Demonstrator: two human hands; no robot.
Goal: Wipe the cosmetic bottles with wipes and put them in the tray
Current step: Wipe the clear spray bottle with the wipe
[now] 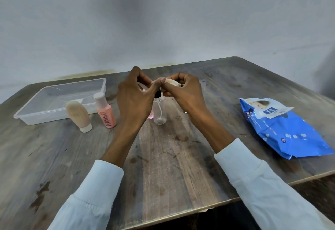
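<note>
Worn grey wood makes up the bench [163, 166], set against a bare pale wall. Both sleeves come in over its near edge and the hands meet above the middle. The left hand [135, 93] and the right hand [183, 92] are together, fingers curled, each pinching a small pale bundle, which I take to be a wipe [172, 84], between them. Whether it is being unfolded or bunched up I cannot tell. Below the hands stands a clear bottle [160, 113] with a black top, with something pink just behind it, mostly hidden. Left of these a pink bottle [106, 113] and a beige tube [78, 115] stand upright, side by side. Toward the right edge lies the blue wipes pack [282, 130], its flap peeled open. At the far left corner sits the clear tray [59, 101], with no bottles in it. By my reading the task has barely begun: no bottle is in the tray, and all remain to be wiped.
</note>
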